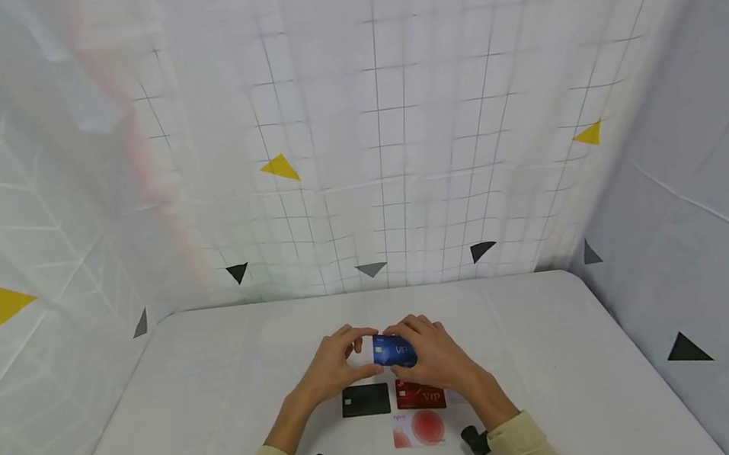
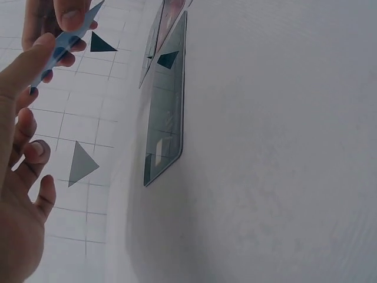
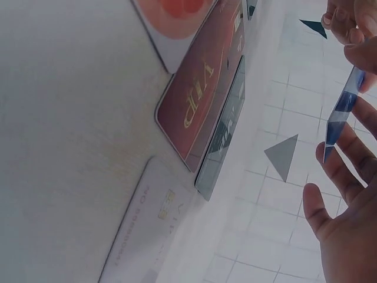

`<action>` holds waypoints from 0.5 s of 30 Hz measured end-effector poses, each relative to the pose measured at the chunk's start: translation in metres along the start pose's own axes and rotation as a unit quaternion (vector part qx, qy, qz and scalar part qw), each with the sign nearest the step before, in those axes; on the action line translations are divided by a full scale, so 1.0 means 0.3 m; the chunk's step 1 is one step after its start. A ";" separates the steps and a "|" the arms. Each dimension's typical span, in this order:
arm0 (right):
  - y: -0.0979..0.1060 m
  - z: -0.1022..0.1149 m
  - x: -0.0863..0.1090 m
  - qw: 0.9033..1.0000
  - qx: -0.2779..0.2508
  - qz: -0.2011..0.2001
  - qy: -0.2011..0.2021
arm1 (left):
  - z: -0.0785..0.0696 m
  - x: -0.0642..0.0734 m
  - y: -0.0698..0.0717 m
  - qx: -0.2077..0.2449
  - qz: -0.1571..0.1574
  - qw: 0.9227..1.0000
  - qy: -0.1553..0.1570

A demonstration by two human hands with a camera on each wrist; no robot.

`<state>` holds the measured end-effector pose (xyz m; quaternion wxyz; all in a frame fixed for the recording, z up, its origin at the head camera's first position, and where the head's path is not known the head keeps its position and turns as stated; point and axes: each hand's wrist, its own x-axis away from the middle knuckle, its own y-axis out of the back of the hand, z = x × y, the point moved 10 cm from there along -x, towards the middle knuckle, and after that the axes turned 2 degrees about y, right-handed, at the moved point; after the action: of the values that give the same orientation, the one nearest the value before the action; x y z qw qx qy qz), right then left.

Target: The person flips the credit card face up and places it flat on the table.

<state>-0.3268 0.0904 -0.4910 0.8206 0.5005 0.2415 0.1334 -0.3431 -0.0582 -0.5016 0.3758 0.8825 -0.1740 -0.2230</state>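
Observation:
A blue VIP card (image 1: 393, 350) is held up above the table between both hands. My left hand (image 1: 335, 363) pinches its left end, thumb at the lower edge and index finger at the upper edge. At the other end, my right hand (image 1: 435, 353) grips the card and covers its right corner. The left wrist view shows the card (image 2: 63, 48) nearly edge-on between thumb and fingers; the right wrist view shows the blue card (image 3: 340, 118) likewise. Below the hands lie a black card (image 1: 365, 400) and a red VIP card (image 1: 420, 395).
A white card with a pink-red circle (image 1: 419, 429) lies nearest me. A pale card (image 3: 141, 224) lies beside the red one, mostly under my right wrist in the head view. A dark card (image 3: 222, 132) adjoins the red card. White sheets with triangles surround the white table (image 1: 217, 370).

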 end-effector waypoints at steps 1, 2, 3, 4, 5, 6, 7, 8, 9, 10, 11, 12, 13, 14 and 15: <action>0.002 0.000 0.000 1.000 0.001 0.000 0.000 | 0.001 0.000 0.001 -0.002 -0.002 1.000 -0.001; 0.003 -0.002 0.001 1.000 0.003 0.000 -0.001 | 0.003 0.000 0.002 -0.008 -0.003 1.000 -0.001; 0.005 -0.004 0.002 1.000 0.004 -0.001 -0.001 | 0.006 0.001 0.003 -0.014 -0.005 1.000 0.001; 0.006 -0.007 0.003 1.000 0.009 0.000 -0.002 | 0.009 0.001 0.005 -0.019 -0.007 1.000 0.002; 0.007 -0.011 0.005 1.000 0.012 0.001 -0.004 | 0.014 0.002 0.006 -0.023 -0.010 1.000 0.004; 0.008 -0.018 0.007 1.000 0.015 0.001 -0.008 | 0.021 0.002 0.007 -0.028 -0.011 1.000 0.007; 0.010 -0.024 0.010 1.000 0.016 0.002 -0.013 | 0.028 0.004 0.007 -0.032 -0.012 0.999 0.010; 0.012 -0.031 0.013 1.000 0.016 0.003 -0.017 | 0.036 0.005 0.008 -0.037 -0.013 0.999 0.015; 0.013 -0.038 0.016 1.000 0.018 0.003 -0.022 | 0.044 0.007 0.008 -0.038 -0.013 0.999 0.020; 0.014 -0.046 0.019 0.999 0.019 0.004 -0.027 | 0.052 0.009 0.009 -0.038 -0.013 0.999 0.023; 0.017 -0.053 0.023 0.999 0.016 0.004 -0.033 | 0.060 0.012 0.010 -0.040 -0.013 0.999 0.029; 0.019 -0.059 0.025 0.999 0.014 0.004 -0.037 | 0.067 0.014 0.011 -0.041 -0.012 0.999 0.033; 0.019 -0.065 0.027 0.999 0.013 0.005 -0.040 | 0.074 0.017 0.012 -0.042 -0.012 0.998 0.037; 0.019 -0.069 0.028 0.999 0.012 0.005 -0.041 | 0.081 0.019 0.014 -0.043 -0.011 0.998 0.041; 0.016 -0.073 0.027 0.999 0.010 0.008 -0.042 | 0.085 0.021 0.016 -0.043 -0.010 0.998 0.044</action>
<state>-0.3313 0.1130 -0.4972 0.8238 0.5159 0.2043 0.1163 -0.3518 -0.0794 -0.5157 0.4183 0.8763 -0.1383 -0.1950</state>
